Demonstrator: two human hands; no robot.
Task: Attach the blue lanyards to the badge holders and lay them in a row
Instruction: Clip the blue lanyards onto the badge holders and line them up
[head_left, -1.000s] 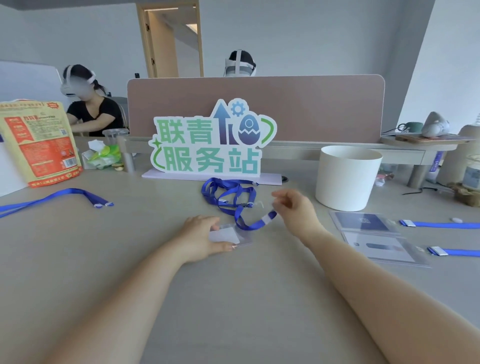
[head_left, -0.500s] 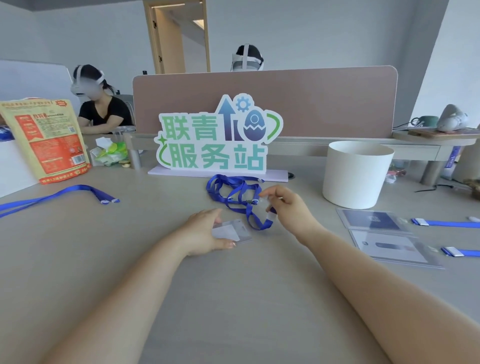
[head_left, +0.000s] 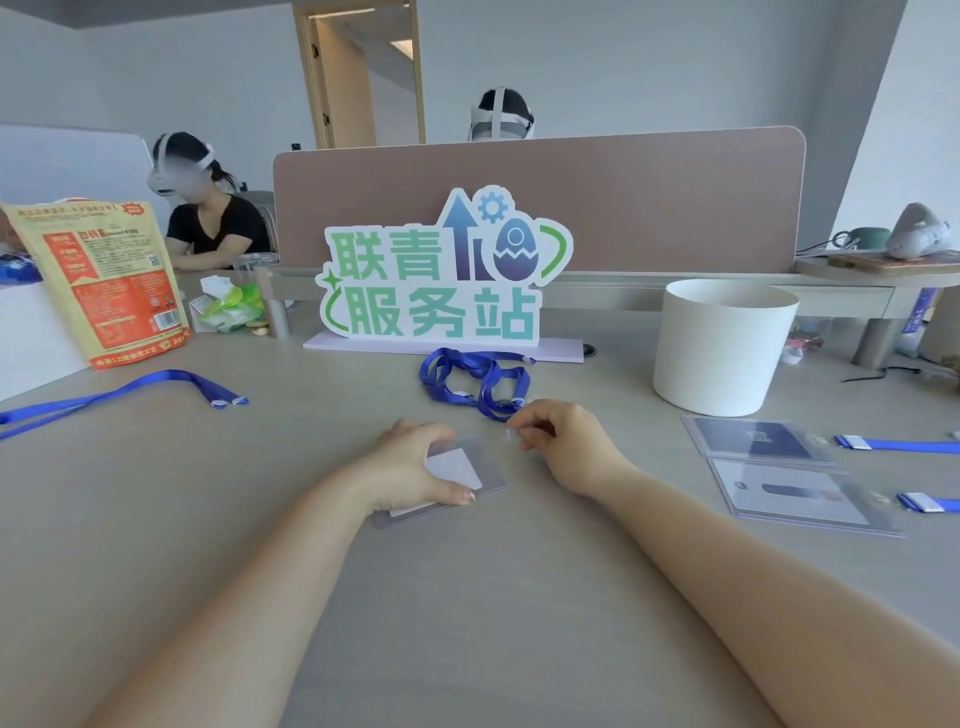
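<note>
At mid-table, just short of the sign (head_left: 447, 275): left hand (head_left: 415, 467) pressed flat-fingered over a clear holder (head_left: 467, 475), thumb along its near edge, pinning it to the table (head_left: 467, 623), probably so the slot end stays put while the clip goes in. Right hand (head_left: 566, 441) just beside it, fingers pinched together on the small pale clip end (head_left: 511, 434) of a lanyard, held close to the holder's far corner; whether clip and holder touch, cannot tell. Behind that hand, the rest of the same blue lanyard (head_left: 475, 382) heaped in loose loops, likely left slack to give the clip free play.

Off to the right, two finished holders, far one (head_left: 753, 441) and near one (head_left: 795, 493), flat and side by side, each with a blue strap, upper (head_left: 898, 445) and lower (head_left: 930, 503), running off toward the frame edge: seemingly the start of the row. Far left, one more lanyard (head_left: 119, 395) stretched out alone, no holder on it.

Count: three holders visible, two clipped, one under the hand. Four lanyards visible, two attached, one in hand, one waiting. No spare holder in view for the fourth; possibly inside the white tub (head_left: 722, 348), contents hidden. Also on the table, an orange pouch (head_left: 104, 280) at left, apart from the work. Two other people beyond the divider (head_left: 623, 202).
</note>
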